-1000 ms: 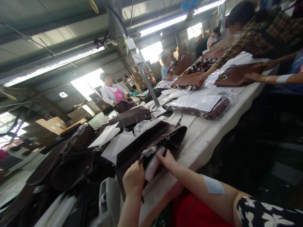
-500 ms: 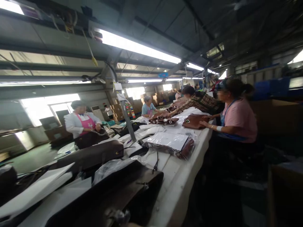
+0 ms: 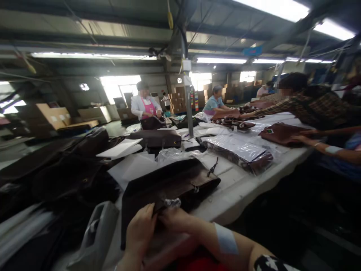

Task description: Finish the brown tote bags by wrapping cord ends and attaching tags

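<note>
A dark brown bag [image 3: 169,180] lies flat on the white-covered table [image 3: 225,199] right in front of me. My left hand [image 3: 141,225] grips its near edge, thumb and fingers closed on the material. Close beside it, my right hand [image 3: 175,220] is also closed on that edge, its fingertips partly hidden under the bag's fold. A small piece of clear plastic [image 3: 172,203] sits on the bag just above my right hand. A dark knotted cord [image 3: 213,167] sticks up at the bag's far right corner.
White sheets [image 3: 132,169] and another brown bag [image 3: 158,138] lie beyond. A plastic-wrapped packet [image 3: 239,148] is to the right. Dark bags [image 3: 70,169] pile up at left, near a grey object [image 3: 97,233]. A metal post [image 3: 188,105] rises mid-table. Co-workers [image 3: 146,107] handle bags around it.
My view has swung left and down, so the scene sits further right. Both my hands and forearms now show at the bag's near edge; earlier they were almost wholly out of view.
</note>
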{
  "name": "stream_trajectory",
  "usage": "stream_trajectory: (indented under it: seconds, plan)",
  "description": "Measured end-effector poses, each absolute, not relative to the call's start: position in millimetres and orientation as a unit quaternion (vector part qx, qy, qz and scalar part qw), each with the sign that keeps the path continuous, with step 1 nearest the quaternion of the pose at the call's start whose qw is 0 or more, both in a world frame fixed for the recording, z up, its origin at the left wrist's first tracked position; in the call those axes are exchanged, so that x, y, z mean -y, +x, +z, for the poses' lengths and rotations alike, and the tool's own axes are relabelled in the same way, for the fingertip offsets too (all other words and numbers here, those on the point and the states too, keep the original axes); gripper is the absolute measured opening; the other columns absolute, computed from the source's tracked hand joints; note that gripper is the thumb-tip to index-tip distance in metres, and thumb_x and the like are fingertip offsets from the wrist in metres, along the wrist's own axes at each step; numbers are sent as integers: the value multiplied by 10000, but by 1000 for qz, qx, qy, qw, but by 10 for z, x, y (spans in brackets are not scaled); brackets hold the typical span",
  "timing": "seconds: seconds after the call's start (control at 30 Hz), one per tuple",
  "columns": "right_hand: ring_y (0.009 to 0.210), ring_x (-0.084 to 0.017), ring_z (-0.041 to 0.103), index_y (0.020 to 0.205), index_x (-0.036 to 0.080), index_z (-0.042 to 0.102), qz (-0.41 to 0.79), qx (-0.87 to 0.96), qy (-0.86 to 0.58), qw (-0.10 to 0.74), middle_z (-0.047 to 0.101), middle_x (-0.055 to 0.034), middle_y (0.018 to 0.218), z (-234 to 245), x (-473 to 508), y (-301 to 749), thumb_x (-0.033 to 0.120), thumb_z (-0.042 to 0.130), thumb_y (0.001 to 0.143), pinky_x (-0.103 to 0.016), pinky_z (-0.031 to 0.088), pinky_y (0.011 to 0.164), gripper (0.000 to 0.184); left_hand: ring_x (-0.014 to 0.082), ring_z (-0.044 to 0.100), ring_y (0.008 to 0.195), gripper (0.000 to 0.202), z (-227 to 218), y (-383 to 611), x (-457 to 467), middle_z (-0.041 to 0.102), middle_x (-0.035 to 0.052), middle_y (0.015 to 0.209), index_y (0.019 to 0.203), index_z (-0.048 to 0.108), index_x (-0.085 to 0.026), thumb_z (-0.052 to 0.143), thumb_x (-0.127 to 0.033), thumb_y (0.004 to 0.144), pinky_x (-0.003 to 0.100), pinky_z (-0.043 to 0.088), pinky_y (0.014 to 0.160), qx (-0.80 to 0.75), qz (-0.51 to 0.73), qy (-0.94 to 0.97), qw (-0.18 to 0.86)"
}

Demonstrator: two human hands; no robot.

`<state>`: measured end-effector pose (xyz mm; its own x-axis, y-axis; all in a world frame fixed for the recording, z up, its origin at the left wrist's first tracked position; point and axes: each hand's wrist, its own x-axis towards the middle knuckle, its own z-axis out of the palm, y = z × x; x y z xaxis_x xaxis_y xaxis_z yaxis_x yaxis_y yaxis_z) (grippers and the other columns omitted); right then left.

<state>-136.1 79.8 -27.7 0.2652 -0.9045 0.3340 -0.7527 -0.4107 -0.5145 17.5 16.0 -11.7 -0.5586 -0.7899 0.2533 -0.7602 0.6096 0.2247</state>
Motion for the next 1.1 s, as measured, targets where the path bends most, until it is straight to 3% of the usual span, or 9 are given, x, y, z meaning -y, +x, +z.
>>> stream_trajectory:
  seconds: [0.13, 0.27, 0.43, 0.63, 0.77, 0.87, 0.97, 1.1]
  plan:
    - [1056, -253, 594, 1114, 168, 655, -258, -585, -756, 136, 666, -111, 1138, -397, -1138, -1496, 289, 547, 862, -374, 451, 951, 299, 238, 511, 1230, 487, -227, 294, -108, 578, 97, 1333, 1281, 550, -147, 498, -316, 827, 359, 381, 1079, 883, -64, 441, 150]
    - [997, -228, 613, 997, 192, 706, -276, -604, -731, 159, 698, -85, 1040, -427, -1481, -1671, 258, 555, 843, -351, 468, 914, 225, 281, 339, 1380, 793, -531, 422, -113, 355, 100, 1515, 1409, 390, -175, 667, -366, 691, 429, 263, 1159, 878, -74, 451, 141]
    - [891, -204, 648, 868, 209, 720, -329, -625, -684, 181, 725, -60, 928, -438, -1684, -1907, 258, 542, 858, -334, 488, 851, 185, 252, 303, 1406, 655, -697, 488, -130, 332, 100, 1528, 1426, 358, -187, 535, -301, 805, 421, 256, 1168, 879, -66, 446, 155]
    - [890, -205, 652, 873, 213, 710, -346, -695, -625, 80, 727, -58, 921, -344, -1828, -2569, 269, 538, 860, -347, 496, 846, 181, 264, 371, 1369, 618, -681, 524, -9, 393, 137, 1488, 1411, 389, -118, 466, -245, 810, 392, 302, 1145, 893, 11, 431, 127]
    - [961, -214, 637, 973, 215, 690, -334, -753, -566, -7, 710, -70, 993, -224, -1879, -3148, 249, 519, 860, -362, 487, 895, 208, 252, 408, 1345, 613, -689, 598, 125, 419, 135, 1472, 1400, 406, -105, 437, -208, 797, 376, 308, 1143, 882, 33, 456, 114]
    - [1103, -224, 579, 1114, 191, 642, -288, -784, -548, -45, 655, -91, 1159, -172, -1805, -3556, 196, 515, 834, -385, 436, 995, 307, 248, 387, 1359, 645, -670, 612, 140, 394, 134, 1488, 1404, 395, -106, 451, -203, 768, 383, 309, 1141, 873, 11, 478, 95]
    - [1254, -214, 470, 1258, 139, 560, -211, -799, -561, -44, 539, -120, 1341, -144, -1620, -3869, 93, 492, 789, -364, 350, 1085, 476, 257, 373, 1365, 680, -553, 529, 48, 404, 149, 1476, 1400, 382, -96, 455, -205, 732, 442, 281, 1149, 851, -3, 514, 107]
    - [1331, -206, 391, 1359, 116, 480, -95, -802, -590, 9, 452, -141, 1430, -97, -1318, -4043, -11, 451, 740, -333, 265, 1121, 633, 260, 279, 1413, 689, -216, 195, -230, 365, 172, 1494, 1395, 370, -64, 471, -275, 746, 460, 128, 1196, 875, 46, 435, 208]
